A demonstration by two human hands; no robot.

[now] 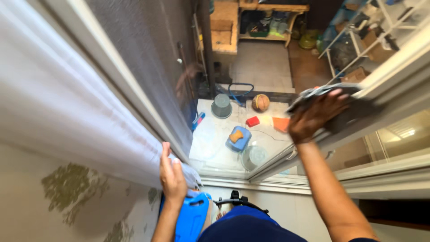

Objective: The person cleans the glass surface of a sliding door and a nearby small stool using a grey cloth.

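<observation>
Your right hand (316, 117) lies flat, fingers spread, pressing a dark grey cloth (354, 107) against the white window frame (394, 67) at the edge of the open sash. Your left hand (171, 175) is closed on the bunched edge of the white curtain (67, 103), holding it beside the left frame. Far below, on the patio floor (210, 139), sit a grey bucket (221, 106), a ball (260, 102) and a blue stool (238, 138).

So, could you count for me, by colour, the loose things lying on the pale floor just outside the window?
Grey: 1, the upturned bucket
Blue: 1, the box with an orange sponge on it
Orange: 3, that sponge, the flat piece, the ball
Red: 1, the block
Total: 6
</observation>
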